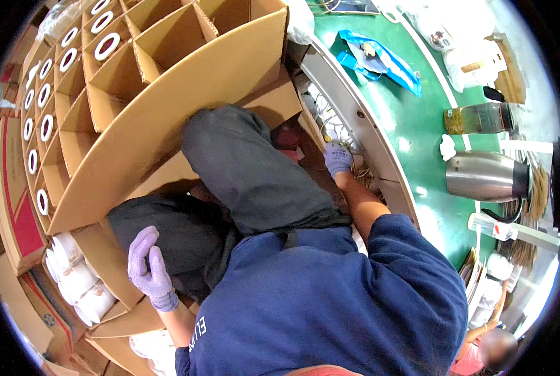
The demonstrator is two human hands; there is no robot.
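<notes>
My left hand (149, 268), in a pale purple knitted glove, is raised above my left thigh. Its fingers stretch out slightly bent, with nothing between them. On the other side my right hand (339, 158), gloved the same way, reaches down beside the green-topped table, among thin wires (330, 119) in an open space under its edge. A small yellow bit shows by the right fingertips, but the fingers are mostly hidden, so I cannot make out what they touch.
A big cardboard box with dividers (167, 44) stands at the front left, white ring-ended rolls (107, 46) in several cells. On the green table (380, 119) are a blue packet (386, 62), a jar (477, 119) and a steel kettle (484, 177). Another person (471, 357) is at the lower right.
</notes>
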